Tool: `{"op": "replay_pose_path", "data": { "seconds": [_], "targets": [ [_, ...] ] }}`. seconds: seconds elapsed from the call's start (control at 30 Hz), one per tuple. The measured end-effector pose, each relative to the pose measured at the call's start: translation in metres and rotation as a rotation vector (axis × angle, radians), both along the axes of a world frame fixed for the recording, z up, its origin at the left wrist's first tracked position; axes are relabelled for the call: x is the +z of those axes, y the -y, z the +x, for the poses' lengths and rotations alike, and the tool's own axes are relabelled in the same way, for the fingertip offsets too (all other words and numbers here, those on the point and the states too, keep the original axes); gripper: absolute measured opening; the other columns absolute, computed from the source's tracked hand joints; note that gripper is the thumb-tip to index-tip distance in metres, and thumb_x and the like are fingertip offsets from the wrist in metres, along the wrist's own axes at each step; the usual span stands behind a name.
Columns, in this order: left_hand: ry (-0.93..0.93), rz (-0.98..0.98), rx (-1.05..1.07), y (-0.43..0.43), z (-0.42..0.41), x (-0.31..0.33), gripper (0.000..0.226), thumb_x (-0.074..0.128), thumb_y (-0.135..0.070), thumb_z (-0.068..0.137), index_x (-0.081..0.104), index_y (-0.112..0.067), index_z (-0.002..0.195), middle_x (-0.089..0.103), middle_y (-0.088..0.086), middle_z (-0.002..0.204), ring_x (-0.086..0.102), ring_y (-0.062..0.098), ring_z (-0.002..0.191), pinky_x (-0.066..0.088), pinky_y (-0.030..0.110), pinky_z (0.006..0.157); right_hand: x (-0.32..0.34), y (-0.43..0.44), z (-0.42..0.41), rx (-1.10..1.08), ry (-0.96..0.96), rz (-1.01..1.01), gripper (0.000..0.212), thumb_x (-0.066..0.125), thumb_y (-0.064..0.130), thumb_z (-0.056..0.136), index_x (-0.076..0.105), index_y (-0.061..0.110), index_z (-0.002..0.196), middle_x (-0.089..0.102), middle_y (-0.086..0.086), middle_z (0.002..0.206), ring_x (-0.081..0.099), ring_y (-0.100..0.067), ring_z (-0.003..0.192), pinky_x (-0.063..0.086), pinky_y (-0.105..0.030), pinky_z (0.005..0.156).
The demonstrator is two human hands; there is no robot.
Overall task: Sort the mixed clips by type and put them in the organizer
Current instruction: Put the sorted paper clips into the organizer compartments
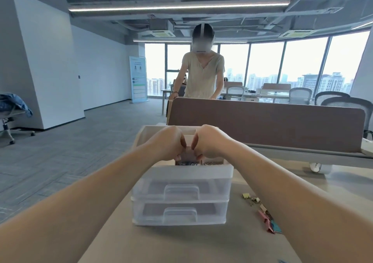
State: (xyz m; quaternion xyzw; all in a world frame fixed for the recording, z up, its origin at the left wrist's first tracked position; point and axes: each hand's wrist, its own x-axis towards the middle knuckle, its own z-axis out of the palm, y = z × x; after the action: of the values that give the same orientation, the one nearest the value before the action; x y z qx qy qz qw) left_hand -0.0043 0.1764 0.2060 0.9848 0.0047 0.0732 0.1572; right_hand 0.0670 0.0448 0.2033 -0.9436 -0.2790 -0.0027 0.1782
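A translucent white organizer (181, 200) with two closed front drawers stands on the beige table. Its open top tray holds metal clips (189, 163), mostly hidden. My left hand (167, 143) and my right hand (207, 141) meet over that tray, fingers curled around a small brownish divider or card (188, 154) standing upright between them. Several loose binder clips (262, 210), gold, pink and teal, lie on the table to the organizer's right, partly behind my right forearm.
A brown desk partition (262, 125) rises behind the organizer. A person (201, 75) stands beyond it, leaning over the far desk. Office chairs (343, 103) stand at back right; another chair (12, 113) at far left. Grey carpet lies left of the table.
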Motion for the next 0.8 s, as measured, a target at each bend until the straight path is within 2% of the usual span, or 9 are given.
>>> {"op": "replay_pose_path", "data": {
  "seconds": [0.07, 0.13, 0.2, 0.33, 0.43, 0.5, 0.63, 0.7, 0.8],
  "targets": [
    [0.038, -0.001, 0.014, -0.001, -0.001, -0.001, 0.019, 0.059, -0.014, 0.093, 0.075, -0.013, 0.103, 0.075, 0.0, 0.086, 0.071, 0.012, 0.082, 0.045, 0.011, 0.062, 0.0, 0.003, 0.0, -0.006, 0.028, 0.005, 0.015, 0.069, 0.014, 0.077, 0.074, 0.011, 0.091, 0.074, -0.004, 0.082, 0.073, -0.021, 0.08, 0.06, -0.038, 0.079],
    [0.086, -0.033, 0.022, 0.001, -0.006, 0.0, 0.017, 0.061, -0.017, 0.092, 0.076, -0.015, 0.1, 0.072, -0.004, 0.074, 0.069, 0.007, 0.073, 0.034, 0.005, 0.051, 0.001, 0.005, -0.003, -0.005, 0.049, 0.007, 0.014, 0.068, 0.011, 0.08, 0.075, 0.011, 0.092, 0.075, -0.004, 0.083, 0.073, -0.02, 0.08, 0.06, -0.037, 0.08],
    [0.14, -0.045, 0.009, 0.005, -0.012, 0.0, 0.015, 0.061, -0.02, 0.093, 0.075, -0.017, 0.098, 0.065, -0.011, 0.065, 0.064, 0.003, 0.063, 0.034, 0.005, 0.046, 0.004, 0.011, -0.01, -0.021, 0.095, -0.014, 0.011, 0.067, 0.01, 0.083, 0.077, 0.011, 0.088, 0.076, -0.004, 0.082, 0.073, -0.021, 0.081, 0.06, -0.038, 0.08],
    [0.239, -0.112, -0.076, 0.028, -0.025, -0.003, 0.012, 0.065, -0.019, 0.09, 0.075, -0.014, 0.092, 0.057, -0.015, 0.059, 0.058, 0.004, 0.054, 0.037, 0.008, 0.049, 0.008, 0.045, -0.04, -0.054, 0.134, 0.064, 0.014, 0.063, 0.005, 0.087, 0.077, 0.003, 0.087, 0.075, -0.011, 0.079, 0.07, -0.022, 0.069, 0.06, -0.035, 0.072],
    [0.249, -0.151, -0.18, 0.06, -0.038, -0.025, 0.009, 0.067, -0.025, 0.09, 0.069, -0.022, 0.082, 0.062, -0.009, 0.06, 0.058, 0.004, 0.051, 0.039, 0.018, 0.051, -0.007, 0.096, -0.06, -0.089, 0.106, 0.054, 0.01, 0.065, 0.012, 0.087, 0.074, 0.013, 0.084, 0.073, -0.003, 0.069, 0.07, -0.015, 0.065, 0.058, -0.031, 0.068],
    [0.197, -0.182, -0.259, 0.085, -0.042, -0.047, 0.011, 0.067, -0.027, 0.089, 0.066, -0.026, 0.079, 0.062, -0.01, 0.06, 0.058, 0.003, 0.051, 0.037, 0.016, 0.051, -0.029, 0.133, -0.07, -0.127, 0.062, 0.019, 0.008, 0.067, 0.017, 0.088, 0.073, 0.017, 0.083, 0.072, 0.002, 0.067, 0.068, -0.01, 0.061, 0.058, -0.029, 0.067],
    [0.035, -0.139, -0.395, 0.135, -0.033, -0.099, 0.007, 0.067, -0.027, 0.089, 0.067, -0.023, 0.084, 0.067, -0.006, 0.079, 0.059, 0.006, 0.062, 0.045, 0.022, 0.059, -0.081, 0.198, -0.08, -0.198, -0.017, -0.09, 0.007, 0.067, 0.022, 0.09, 0.07, 0.022, 0.084, 0.069, 0.006, 0.077, 0.064, -0.007, 0.069, 0.05, -0.025, 0.062],
    [-0.043, -0.085, -0.46, 0.161, -0.023, -0.126, 0.006, 0.067, -0.026, 0.09, 0.069, -0.022, 0.093, 0.068, -0.001, 0.093, 0.053, 0.004, 0.065, 0.041, 0.022, 0.058, -0.108, 0.224, -0.083, -0.221, -0.098, -0.131, 0.005, 0.066, 0.024, 0.091, 0.07, 0.024, 0.088, 0.067, 0.009, 0.077, 0.062, -0.004, 0.066, 0.045, -0.02, 0.06],
    [-0.173, -0.018, -0.492, 0.187, -0.012, -0.163, 0.028, 0.069, -0.028, 0.089, 0.066, -0.017, 0.115, 0.066, 0.001, 0.107, 0.051, 0.008, 0.075, 0.036, 0.019, 0.061, -0.14, 0.246, -0.089, -0.222, -0.19, -0.159, 0.015, 0.069, 0.026, 0.09, 0.073, 0.019, 0.103, 0.069, 0.012, 0.085, 0.058, 0.002, 0.063, 0.042, -0.013, 0.059]
  ]
}}
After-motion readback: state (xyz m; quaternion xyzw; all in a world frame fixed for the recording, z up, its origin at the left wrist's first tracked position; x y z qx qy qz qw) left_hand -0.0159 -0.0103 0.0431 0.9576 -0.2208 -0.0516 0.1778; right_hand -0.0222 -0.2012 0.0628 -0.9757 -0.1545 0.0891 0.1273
